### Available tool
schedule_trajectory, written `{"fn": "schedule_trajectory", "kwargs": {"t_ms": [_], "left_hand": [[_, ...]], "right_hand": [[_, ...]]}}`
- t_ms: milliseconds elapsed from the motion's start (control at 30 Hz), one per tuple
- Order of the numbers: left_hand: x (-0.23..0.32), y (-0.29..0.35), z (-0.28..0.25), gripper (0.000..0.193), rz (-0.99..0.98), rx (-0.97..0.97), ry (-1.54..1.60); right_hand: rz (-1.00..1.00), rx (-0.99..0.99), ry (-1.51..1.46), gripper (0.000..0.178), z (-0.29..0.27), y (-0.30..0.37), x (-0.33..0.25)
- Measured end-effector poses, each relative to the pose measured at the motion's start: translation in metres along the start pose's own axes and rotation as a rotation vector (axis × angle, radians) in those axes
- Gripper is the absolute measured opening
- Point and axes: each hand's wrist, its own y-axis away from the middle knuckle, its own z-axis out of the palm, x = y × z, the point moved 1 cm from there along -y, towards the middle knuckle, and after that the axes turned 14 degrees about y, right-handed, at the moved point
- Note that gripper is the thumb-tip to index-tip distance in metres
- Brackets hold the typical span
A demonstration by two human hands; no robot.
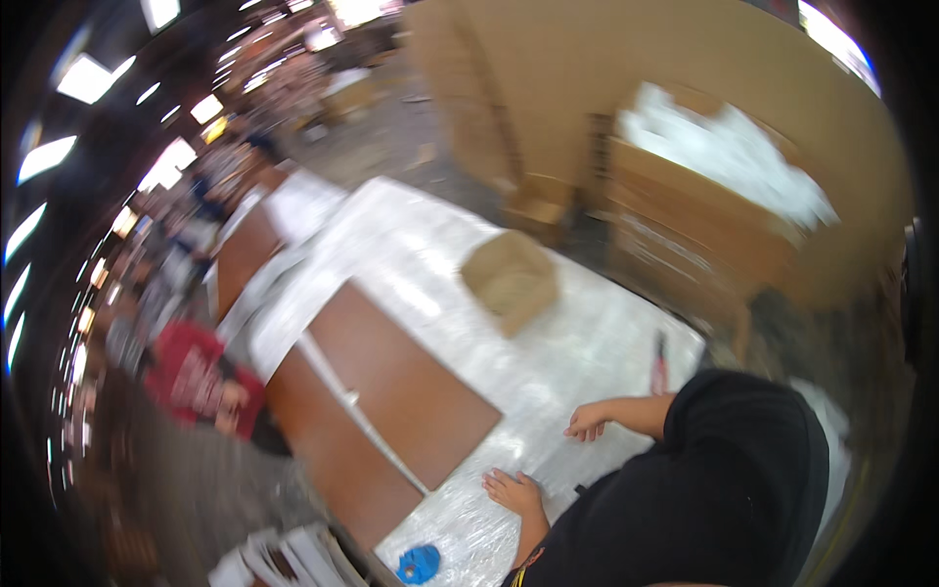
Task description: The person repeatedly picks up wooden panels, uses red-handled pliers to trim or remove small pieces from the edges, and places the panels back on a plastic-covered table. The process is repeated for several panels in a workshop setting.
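My left hand [514, 491] lies palm down on the film-covered table [577, 372], its fingers stretched and apart, close to the near corner of a brown panel. My right hand [589, 421] hovers over or rests on the film farther right, fingers loosely bent, with nothing seen in it. Two flat brown panels [401, 382] lie side by side to the left of my hands, a pale strip [357, 406] running between them. A blue object [419, 564] of unclear kind sits near the table's front edge. Beyond my right forearm lies a red-handled tool [660, 367], blurred.
A small open carton [511, 284] stands on the table. Behind it, a large cardboard box [685, 225] holds white sheet material [724, 147], with tall cardboard sheets [548, 68] alongside. Across the panels stands a person in a red shirt [201, 372]. White wrapped pieces [284, 558] lie at lower left.
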Motion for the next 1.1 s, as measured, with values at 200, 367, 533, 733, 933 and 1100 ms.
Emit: {"fn": "schedule_trajectory", "kwargs": {"t_ms": [200, 367, 533, 733, 933, 1100], "left_hand": [[-0.039, 0.019, 0.035, 0.072, 0.235, 0.054, -0.107], [-0.033, 0.014, 0.045, 0.060, 0.406, 0.285, -0.196], [0.006, 0.022, 0.044, 0.056, 0.505, 0.242, -0.227], [0.098, 0.051, 0.060, 0.051, 0.694, 0.078, -0.136], [0.258, 0.217, 0.131, 0.047, 0.964, -0.509, 0.129], [0.371, 0.405, 0.210, 0.028, 0.940, -1.430, -0.196]], "right_hand": [[0.236, 0.454, -0.445, 0.048, 0.137, 0.126, 0.217], [0.782, 0.996, -0.989, 0.033, 0.341, 0.207, 0.352], [1.005, 0.773, -0.603, 0.025, 0.560, 0.211, 0.395], [1.352, 1.041, -1.784, 0.038, 0.616, 0.244, 0.372], [1.684, 1.097, -1.587, 0.103, 0.597, 0.323, 0.475], [1.666, 1.080, -1.453, 0.104, 0.593, 0.307, 0.615]]}}
